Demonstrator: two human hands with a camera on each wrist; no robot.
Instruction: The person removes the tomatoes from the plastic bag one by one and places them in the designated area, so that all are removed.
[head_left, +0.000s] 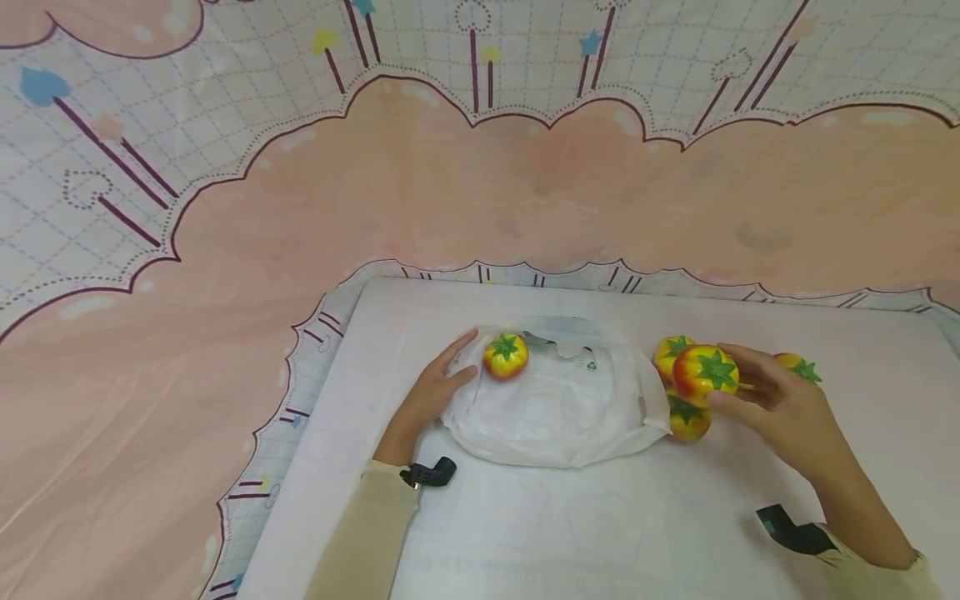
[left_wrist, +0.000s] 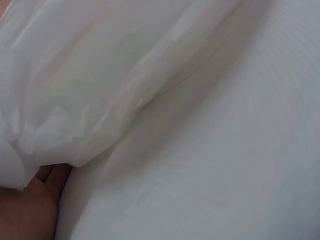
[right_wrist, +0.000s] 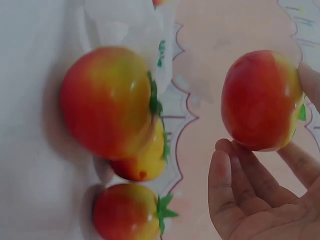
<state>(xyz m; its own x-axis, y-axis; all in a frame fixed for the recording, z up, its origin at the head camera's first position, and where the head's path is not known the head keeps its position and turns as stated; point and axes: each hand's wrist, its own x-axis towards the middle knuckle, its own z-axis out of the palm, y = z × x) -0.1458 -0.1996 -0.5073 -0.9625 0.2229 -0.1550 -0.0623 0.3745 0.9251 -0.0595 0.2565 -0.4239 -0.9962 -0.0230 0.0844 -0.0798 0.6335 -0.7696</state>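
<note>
My right hand (head_left: 787,408) pinches a red-and-yellow toy tomato (head_left: 705,375) with a green star-shaped top between thumb and fingertips. In the right wrist view the held tomato (right_wrist: 260,102) is clear of the others. Under and around it in the head view lie more toy tomatoes (head_left: 688,419), just right of a white plastic bag (head_left: 555,408). One tomato (head_left: 506,357) sits at the bag's upper left, by my left fingertips. My left hand (head_left: 431,393) rests against the bag's left edge, thumb and forefinger extended. In the left wrist view, plastic covers most of its fingers (left_wrist: 59,175).
A white tabletop (head_left: 540,533) carries everything. Another tomato (head_left: 797,365) lies beyond my right hand, partly hidden by it. A patterned pink cloth (head_left: 525,200) spreads behind and left of the table. Black straps (head_left: 429,472) sit at both wrists.
</note>
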